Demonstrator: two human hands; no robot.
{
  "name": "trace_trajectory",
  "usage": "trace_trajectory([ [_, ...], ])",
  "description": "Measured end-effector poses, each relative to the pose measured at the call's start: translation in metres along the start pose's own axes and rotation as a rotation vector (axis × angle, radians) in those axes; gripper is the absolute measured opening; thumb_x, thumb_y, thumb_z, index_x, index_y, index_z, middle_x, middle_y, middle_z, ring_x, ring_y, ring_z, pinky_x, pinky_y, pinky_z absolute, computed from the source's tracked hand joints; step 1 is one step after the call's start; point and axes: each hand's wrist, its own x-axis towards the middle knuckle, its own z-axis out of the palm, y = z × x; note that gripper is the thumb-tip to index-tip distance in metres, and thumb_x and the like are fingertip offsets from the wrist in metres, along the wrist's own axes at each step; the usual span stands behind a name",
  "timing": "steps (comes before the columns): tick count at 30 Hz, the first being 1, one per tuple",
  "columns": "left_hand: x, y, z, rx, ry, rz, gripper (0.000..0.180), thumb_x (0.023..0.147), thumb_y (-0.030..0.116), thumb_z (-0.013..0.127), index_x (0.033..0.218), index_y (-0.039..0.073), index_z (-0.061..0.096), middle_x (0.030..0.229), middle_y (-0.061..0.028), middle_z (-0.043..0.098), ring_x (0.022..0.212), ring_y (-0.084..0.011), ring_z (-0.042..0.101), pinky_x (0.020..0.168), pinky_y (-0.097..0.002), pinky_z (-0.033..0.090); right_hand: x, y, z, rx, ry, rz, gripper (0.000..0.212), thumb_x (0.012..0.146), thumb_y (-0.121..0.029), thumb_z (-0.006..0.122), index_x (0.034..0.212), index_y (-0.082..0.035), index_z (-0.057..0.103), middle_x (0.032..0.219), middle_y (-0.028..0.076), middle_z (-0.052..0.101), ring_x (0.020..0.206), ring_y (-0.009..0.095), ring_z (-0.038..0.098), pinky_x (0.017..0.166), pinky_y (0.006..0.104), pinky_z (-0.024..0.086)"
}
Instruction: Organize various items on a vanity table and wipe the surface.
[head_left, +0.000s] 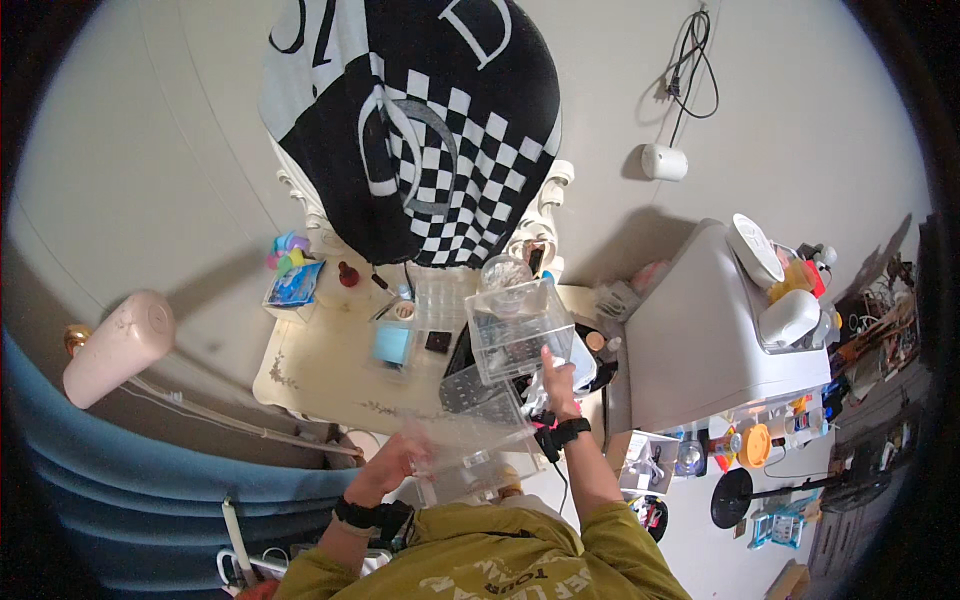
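Note:
My right hand [557,385] grips the near edge of a clear plastic box [522,328], tilted over the right side of the cream dressing table [300,365]. Lower and to the left, my left hand [400,458] is closed at the edge of a second clear plastic box [470,430], blurred by motion; its exact shape is hard to make out. Between the two lies a grey perforated piece [465,390]. Behind the right-hand box stands a round clear container [506,272]. A clear divided tray [438,300] lies left of that box.
On the table are a blue pad [392,344], a dark compact [437,342], a red bottle [348,274] and a box with a blue packet [295,285]. A black-and-white checked cloth [450,150] hangs behind. A white cabinet [705,330] stands right; a blue curtain [150,480] hangs left.

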Motion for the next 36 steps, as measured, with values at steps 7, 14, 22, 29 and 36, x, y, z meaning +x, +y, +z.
trace_trajectory([
  [7, 0.027, -0.018, 0.002, 0.090, -0.045, -0.130, 0.019, 0.076, 0.015, 0.052, 0.095, 0.010, 0.051, 0.085, -0.0011, 0.050, 0.081, -0.0152, 0.052, 0.060, -0.0414, 0.051, -0.037, -0.030, -0.019, 0.222, -0.235, -0.056, 0.076, 0.074, -0.045, 0.063, 0.117, 0.008, 0.029, 0.094, 0.016, 0.057, 0.085, 0.020, 0.054, 0.079, 0.0303, 0.041],
  [14, 0.060, -0.030, 0.006, 0.118, -0.023, -0.204, 0.030, 0.078, 0.014, 0.049, 0.108, 0.011, 0.046, 0.092, -0.0026, 0.049, 0.087, -0.0172, 0.051, 0.063, -0.0411, 0.050, -0.088, -0.048, -0.115, 0.070, -0.756, 0.010, 0.050, 0.079, -0.026, 0.062, 0.116, 0.002, 0.043, 0.097, 0.011, 0.060, 0.093, 0.019, 0.055, 0.085, 0.0304, 0.041],
  [22, 0.098, -0.052, 0.038, 0.119, -0.122, -0.274, 0.028, 0.081, 0.018, 0.047, 0.108, 0.010, 0.045, 0.094, -0.0026, 0.051, 0.089, -0.0182, 0.052, 0.067, -0.0430, 0.050, -0.154, -0.060, -0.163, 0.457, -1.069, 0.129, 0.061, 0.075, -0.027, 0.066, 0.123, 0.001, 0.039, 0.102, 0.013, 0.056, 0.094, 0.019, 0.052, 0.084, 0.0307, 0.041],
  [29, 0.133, -0.049, 0.048, 0.094, -0.087, -0.311, 0.019, 0.078, 0.021, 0.051, 0.094, 0.013, 0.046, 0.093, -0.0021, 0.045, 0.085, -0.0174, 0.049, 0.065, -0.0471, 0.050, -0.141, -0.019, -0.156, 0.386, -0.885, 0.208, 0.050, 0.079, -0.025, 0.061, 0.121, -0.002, 0.045, 0.121, 0.009, 0.048, 0.112, 0.020, 0.043, 0.095, 0.0299, 0.031],
  [36, 0.142, -0.057, 0.049, 0.214, 0.020, -0.200, 0.030, 0.075, 0.027, 0.053, 0.100, 0.011, 0.044, 0.101, -0.0081, 0.048, 0.091, -0.0230, 0.050, 0.070, -0.0488, 0.047, -0.151, -0.040, -0.129, 0.386, -0.405, 0.059, 0.028, 0.084, -0.026, 0.049, 0.092, -0.001, 0.059, 0.095, 0.008, 0.061, 0.087, 0.014, 0.052, 0.079, 0.0273, 0.039],
])
